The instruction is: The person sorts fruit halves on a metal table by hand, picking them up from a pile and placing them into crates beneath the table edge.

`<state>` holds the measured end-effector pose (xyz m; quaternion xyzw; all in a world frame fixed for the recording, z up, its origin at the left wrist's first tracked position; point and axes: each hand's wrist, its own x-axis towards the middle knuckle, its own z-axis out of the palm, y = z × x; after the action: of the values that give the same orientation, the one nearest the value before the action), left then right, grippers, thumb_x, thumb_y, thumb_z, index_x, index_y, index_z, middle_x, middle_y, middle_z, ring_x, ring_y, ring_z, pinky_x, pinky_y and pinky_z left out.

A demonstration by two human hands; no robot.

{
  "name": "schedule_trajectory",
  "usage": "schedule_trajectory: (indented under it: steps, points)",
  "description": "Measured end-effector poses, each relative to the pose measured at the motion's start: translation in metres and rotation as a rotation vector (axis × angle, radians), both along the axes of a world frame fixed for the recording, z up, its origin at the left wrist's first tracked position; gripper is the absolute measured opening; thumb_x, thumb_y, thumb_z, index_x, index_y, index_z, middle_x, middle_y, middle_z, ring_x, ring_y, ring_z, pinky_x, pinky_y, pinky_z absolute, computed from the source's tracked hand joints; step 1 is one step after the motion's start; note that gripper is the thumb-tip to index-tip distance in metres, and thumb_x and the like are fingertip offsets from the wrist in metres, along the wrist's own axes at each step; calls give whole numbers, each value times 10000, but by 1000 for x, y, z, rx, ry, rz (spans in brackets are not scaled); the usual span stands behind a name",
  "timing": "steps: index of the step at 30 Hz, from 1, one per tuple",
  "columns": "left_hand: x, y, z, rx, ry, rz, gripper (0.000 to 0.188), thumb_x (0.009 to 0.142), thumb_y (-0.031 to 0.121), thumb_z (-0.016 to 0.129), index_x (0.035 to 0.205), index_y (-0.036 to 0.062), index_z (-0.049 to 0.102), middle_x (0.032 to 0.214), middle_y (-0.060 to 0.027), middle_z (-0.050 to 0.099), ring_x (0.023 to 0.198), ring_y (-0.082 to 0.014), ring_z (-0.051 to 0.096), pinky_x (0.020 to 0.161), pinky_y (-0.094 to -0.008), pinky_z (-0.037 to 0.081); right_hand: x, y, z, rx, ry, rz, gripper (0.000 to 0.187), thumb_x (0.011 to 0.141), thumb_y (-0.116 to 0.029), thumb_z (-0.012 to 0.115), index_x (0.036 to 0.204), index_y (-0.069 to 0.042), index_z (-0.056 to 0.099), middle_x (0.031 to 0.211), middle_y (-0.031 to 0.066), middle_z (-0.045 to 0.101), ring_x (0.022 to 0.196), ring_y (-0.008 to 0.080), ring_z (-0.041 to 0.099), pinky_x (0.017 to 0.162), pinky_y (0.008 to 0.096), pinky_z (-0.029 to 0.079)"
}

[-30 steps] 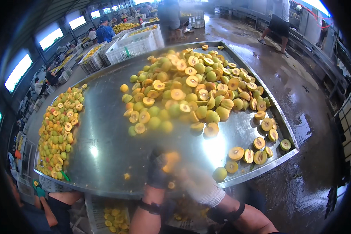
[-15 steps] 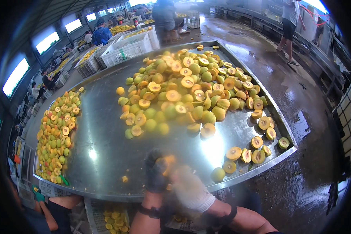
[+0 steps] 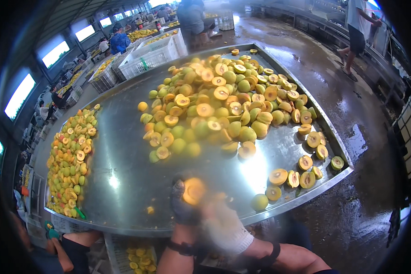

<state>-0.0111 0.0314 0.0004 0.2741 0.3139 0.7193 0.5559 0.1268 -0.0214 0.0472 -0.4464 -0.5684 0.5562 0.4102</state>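
My left hand (image 3: 185, 204), in a dark glove, is closed around a peach half (image 3: 194, 191) whose orange cut face points up. Right beside it, my right hand (image 3: 224, 228) in a white knitted glove is closed, with its fingers at the fruit's lower edge. A blur hides those fingertips and whatever they hold. Both hands are over the near edge of a metal table (image 3: 123, 182). Beyond them lies a big heap of halved yellow-green peaches (image 3: 214, 100), many with the cut side showing. Several more peach halves (image 3: 293, 179) are scattered near the right corner.
Another peach pile (image 3: 71, 160) lines the table's left end, near a green-handled tool (image 3: 80, 213). Below the edge stands a crate of peach pieces (image 3: 141, 260). A co-worker's green-gloved hand (image 3: 52, 232) is at lower left. White crates (image 3: 146, 59) stand behind the table; wet floor (image 3: 347, 137) lies right.
The peach half in my left hand now shows its cut face more fully. My hands stay together at the near edge. A person at the far right has walked farther right.
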Motion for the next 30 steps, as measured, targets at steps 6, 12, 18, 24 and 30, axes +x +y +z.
schedule_trajectory:
  steps: [6, 12, 18, 24, 30]
  points:
    - [-1, -1, 2, 117, 55, -93, 418, 977, 376, 540, 1227, 47, 602, 1186, -162, 648, 1063, -322, 632, 950, -437, 512, -2, 2, -6, 127, 1, -31, 358, 1074, -352, 473, 987, -7, 515, 760, 181, 612, 738, 365, 637, 676, 451, 479]
    - [5, -9, 17, 38, 118, -65, 403, 961, 362, 558, 1220, 54, 586, 1169, -151, 641, 1054, -304, 628, 952, -425, 509, 8, 10, 3, -24, 105, 124, 358, 1079, -346, 464, 972, -10, 523, 751, 163, 590, 721, 330, 605, 696, 420, 480]
    - [-1, -10, 12, 107, 518, -116, 356, 962, 298, 568, 1203, 37, 564, 1170, -142, 617, 1052, -277, 619, 946, -403, 503, 13, 14, 3, -135, 83, 135, 381, 1070, -370, 467, 976, -5, 518, 741, 189, 607, 745, 389, 637, 694, 447, 485]
    - [15, -10, 21, 353, 698, -21, 337, 951, 251, 585, 1183, 7, 563, 1168, -139, 613, 1044, -264, 603, 953, -398, 486, 6, 12, -24, 258, -226, 38, 381, 1059, -368, 477, 982, 4, 509, 735, 238, 607, 755, 449, 637, 665, 494, 477]
    - [-4, -16, 20, 182, 543, -62, 379, 951, 318, 623, 1139, -10, 611, 1138, -133, 628, 1017, -258, 614, 911, -387, 506, -4, 10, -14, -181, 22, 128, 391, 1048, -358, 494, 975, 26, 509, 731, 247, 605, 740, 462, 635, 660, 509, 481]
